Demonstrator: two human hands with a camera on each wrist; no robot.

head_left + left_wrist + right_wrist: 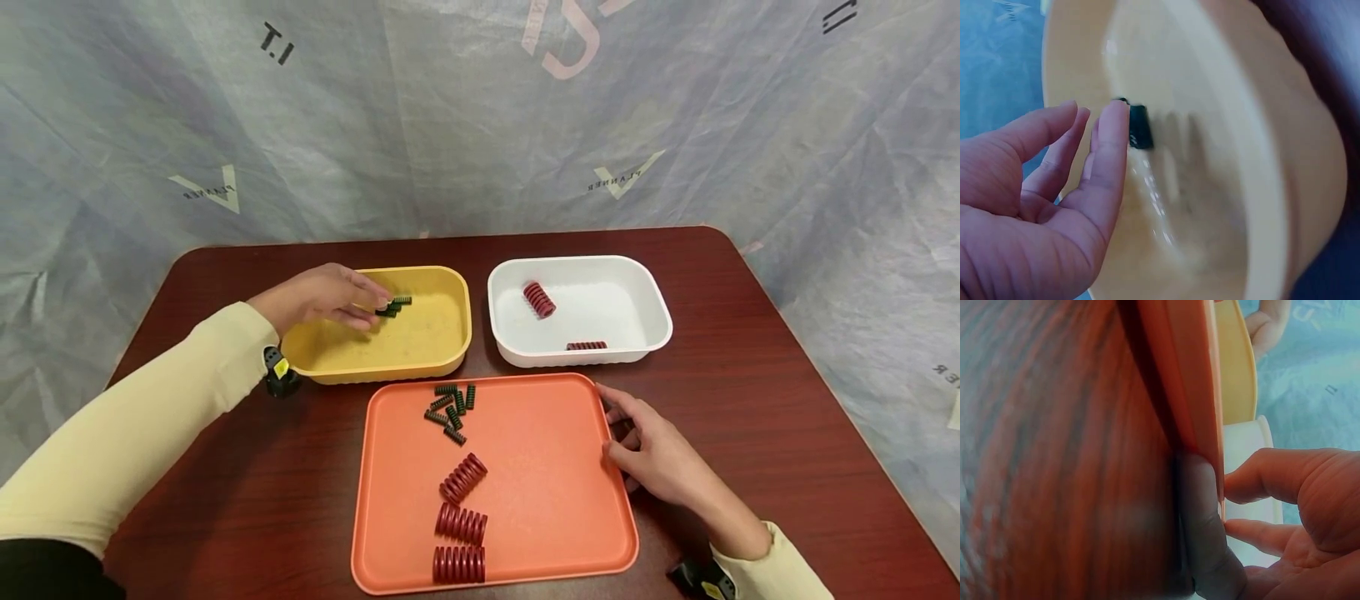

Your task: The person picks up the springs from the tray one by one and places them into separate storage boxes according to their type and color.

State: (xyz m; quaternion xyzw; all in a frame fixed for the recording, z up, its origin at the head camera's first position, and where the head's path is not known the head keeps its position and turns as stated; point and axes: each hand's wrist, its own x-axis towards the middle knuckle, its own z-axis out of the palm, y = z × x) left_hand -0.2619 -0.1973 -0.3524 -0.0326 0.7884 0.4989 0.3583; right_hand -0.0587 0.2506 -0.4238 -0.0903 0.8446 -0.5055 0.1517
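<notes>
My left hand (333, 296) reaches into the yellow bin (450, 361), thumb and fingers apart with nothing between them. Small dark green springs (402, 300) lie on the bin floor by its fingertips; the left wrist view shows one green spring (1140, 127) just beyond the fingers. My right hand (660, 454) holds the right rim of the orange tray (555, 492), thumb at the top edge and a finger (1200, 506) along the outer side. On this tray are several small green springs (453, 417) at the upper left and three large red springs (461, 523) below them.
Behind the orange tray, to the right of the yellow bin, stands a white bin (600, 308) with two red springs (539, 299) in it. Everything rests on a dark reddish wood table (750, 358). A grey printed sheet (465, 150) hangs behind.
</notes>
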